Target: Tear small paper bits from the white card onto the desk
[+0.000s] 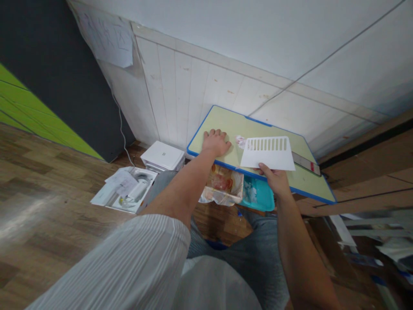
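My left hand lies palm down on the pale yellow tabletop of a small blue-edged table, its fingers spread. In my right hand is a white sheet with a row of slots cut along its upper part; the thumb rests on its lower edge and the other fingers are beneath it. The sheet is tilted a little above the table's right half. Beside its left edge lies a small crumpled pinkish-white scrap. A phone-like flat device lies to the right, partly behind the sheet.
Under the table's front edge are a lined bin with brownish contents and a turquoise tray. White boxes stand on the floor at left, with an open box holding cables and papers. A cable crosses the wall.
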Tool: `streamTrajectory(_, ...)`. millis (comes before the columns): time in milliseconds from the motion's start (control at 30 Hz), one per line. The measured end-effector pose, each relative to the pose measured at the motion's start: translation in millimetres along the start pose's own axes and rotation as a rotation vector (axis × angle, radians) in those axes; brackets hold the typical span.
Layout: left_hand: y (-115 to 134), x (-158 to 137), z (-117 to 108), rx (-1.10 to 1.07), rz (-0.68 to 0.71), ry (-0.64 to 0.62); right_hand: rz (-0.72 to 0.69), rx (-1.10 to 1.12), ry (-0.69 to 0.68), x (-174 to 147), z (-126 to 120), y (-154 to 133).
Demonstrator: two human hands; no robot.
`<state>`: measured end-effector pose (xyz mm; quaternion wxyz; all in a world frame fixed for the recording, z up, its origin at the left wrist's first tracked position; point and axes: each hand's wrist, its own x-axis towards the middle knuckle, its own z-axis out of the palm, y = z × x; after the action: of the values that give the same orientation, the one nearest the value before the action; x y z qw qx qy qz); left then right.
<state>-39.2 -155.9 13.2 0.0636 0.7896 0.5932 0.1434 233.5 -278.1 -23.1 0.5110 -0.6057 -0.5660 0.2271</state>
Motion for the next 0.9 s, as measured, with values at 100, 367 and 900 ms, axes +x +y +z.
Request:
streamTrajectory(100, -1, 1, 1, -0.002, 0.001, 0.004, -0.014, 0.014, 0.002, -2, -4, 1)
streamTrajectory(367, -2, 2, 4, -0.008, 0.007, 0.008, 0.056, 0.097, 0.023, 2, -7, 3)
streamTrajectory(900, -1, 0, 1, -0.002, -0.002, 0.0, 0.146, 0.251, 0.364, 15, 0, 22)
